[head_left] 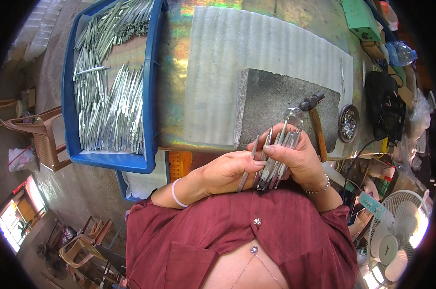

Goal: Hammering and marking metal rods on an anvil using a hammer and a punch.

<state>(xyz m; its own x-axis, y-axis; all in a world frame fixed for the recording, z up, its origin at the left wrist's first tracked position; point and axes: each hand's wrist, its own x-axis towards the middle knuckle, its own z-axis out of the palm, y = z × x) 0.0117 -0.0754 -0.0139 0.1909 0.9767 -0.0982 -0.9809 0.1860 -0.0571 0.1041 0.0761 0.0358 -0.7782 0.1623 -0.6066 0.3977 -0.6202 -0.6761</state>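
Close to my body, both hands hold slim silver metal pieces with pointed ends. My right hand (299,156) is closed around a bundle of several of these metal pieces (277,166), its thumb lying across them. My left hand (230,169), with a white bangle at the wrist, presses its thumb and fingers on one slim metal piece (244,179) at the bundle's left side. Some fingers are hidden behind the pieces. Just beyond the hands, a hammer (316,123) with a wooden handle rests against a dark stone block (280,96). A clear, glassy round object (293,114) shows near the hammer head.
A blue tray (152,96) at the left holds many similar metal pieces (114,111). White foam sheet (213,72) covers part of the table under the block. A round dish (349,108) of shiny bits, a black bag (384,103) and a fan (394,241) are at the right.
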